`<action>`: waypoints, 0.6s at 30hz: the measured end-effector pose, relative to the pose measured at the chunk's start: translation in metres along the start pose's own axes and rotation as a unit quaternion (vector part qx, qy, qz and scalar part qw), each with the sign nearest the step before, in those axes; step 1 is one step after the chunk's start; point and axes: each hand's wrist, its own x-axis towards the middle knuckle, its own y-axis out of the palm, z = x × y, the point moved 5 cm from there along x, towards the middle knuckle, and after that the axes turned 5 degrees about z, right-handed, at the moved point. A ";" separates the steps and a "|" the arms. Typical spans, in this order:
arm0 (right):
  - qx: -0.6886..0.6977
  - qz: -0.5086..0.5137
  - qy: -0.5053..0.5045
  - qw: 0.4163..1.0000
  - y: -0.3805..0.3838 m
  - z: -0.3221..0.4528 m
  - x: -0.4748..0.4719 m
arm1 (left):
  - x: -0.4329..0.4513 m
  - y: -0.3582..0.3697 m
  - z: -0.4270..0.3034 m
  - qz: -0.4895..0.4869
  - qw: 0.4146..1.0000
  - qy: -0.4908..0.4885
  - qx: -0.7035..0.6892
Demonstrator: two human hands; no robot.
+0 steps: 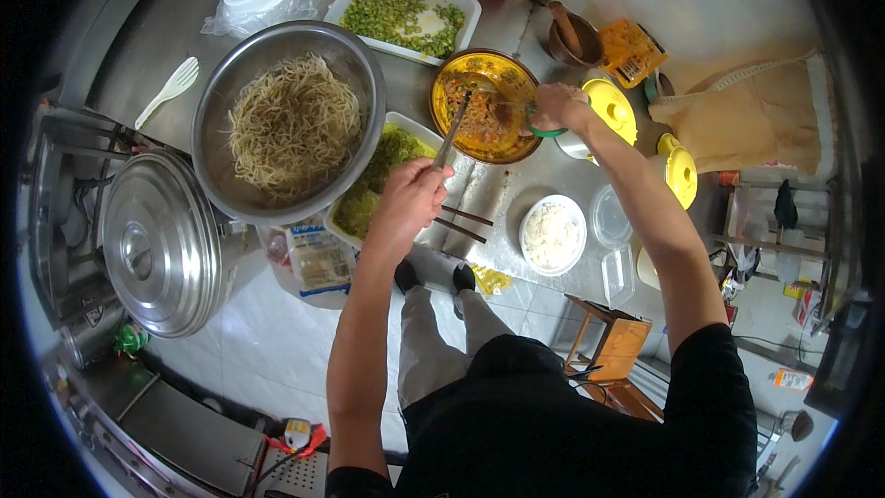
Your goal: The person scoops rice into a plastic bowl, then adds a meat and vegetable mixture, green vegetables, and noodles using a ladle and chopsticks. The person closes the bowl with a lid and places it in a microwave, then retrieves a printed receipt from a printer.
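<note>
My left hand [409, 202] grips the handle of a long metal utensil [453, 133], whose tip reaches into a yellow patterned bowl [453, 72] with a dark rim. Reddish-brown chopped food [477, 117] lies in that bowl. At the bowl's right edge, my right hand [559, 107] is closed on a see-through container with a green rim [547, 133], tilted over the food; its contents are unclear. Two brown chopsticks [467, 216] stick out beside my left hand; whether it holds them cannot be told. Below that hand is a white tray [334, 216] of green chopped food.
A steel basin [207, 152] of bean sprouts stands left, near a lidded steel pot [148, 249]. Behind is a tray [477, 10] of chopped green vegetables. Rice fills a white bowl [583, 238] at the front. Yellow-lidded canisters [612, 111] and a mortar [588, 48] stand right.
</note>
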 end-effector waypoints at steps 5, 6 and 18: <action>0.026 0.006 -0.031 0.999 0.007 0.016 0.014 | 0.001 0.001 0.004 0.003 1.000 -0.003 -0.016; 0.015 -0.006 -0.027 0.999 0.010 0.019 0.016 | 0.001 0.000 0.004 -0.001 1.000 -0.003 -0.016; -0.061 -0.150 -0.079 0.984 0.011 0.025 -0.008 | 0.002 0.000 -0.001 -0.006 1.000 -0.008 0.000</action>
